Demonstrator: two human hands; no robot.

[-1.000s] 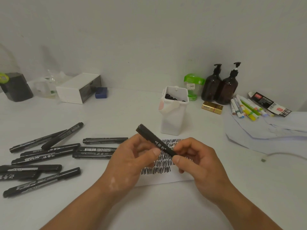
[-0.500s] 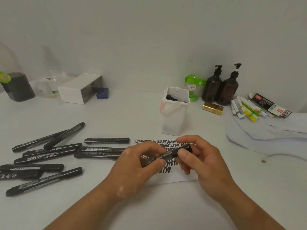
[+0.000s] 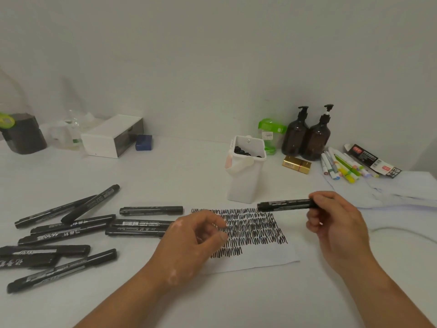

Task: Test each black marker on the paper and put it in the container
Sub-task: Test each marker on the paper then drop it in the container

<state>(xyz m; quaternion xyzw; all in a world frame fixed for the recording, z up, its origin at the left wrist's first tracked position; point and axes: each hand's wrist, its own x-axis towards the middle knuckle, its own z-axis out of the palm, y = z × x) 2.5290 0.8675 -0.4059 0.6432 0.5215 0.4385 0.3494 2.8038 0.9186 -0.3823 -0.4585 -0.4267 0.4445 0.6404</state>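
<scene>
Over paper's (image 3: 260,260) far right edge: right hand (image 3: 335,223) grips black marker (image 3: 286,205) by one end, barrel level, free end pointing left, near lower right of white container (image 3: 246,183). Container upright just beyond paper's far edge, dark marker ends visible inside. Left hand (image 3: 196,235) loosely curled, holding nothing, over paper's left edge. Loose markers (image 3: 68,229) spread on bench (image 3: 236,301) left of paper, nearest ones reaching left hand. Bare bench surface shows between forearms. Coloured pens (image 3: 340,166), brown pump bottles (image 3: 305,136) far right.

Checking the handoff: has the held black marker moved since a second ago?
Yes. The black marker shifted right, from front-left of the white container to its front-right, now in the right hand alone.
</scene>
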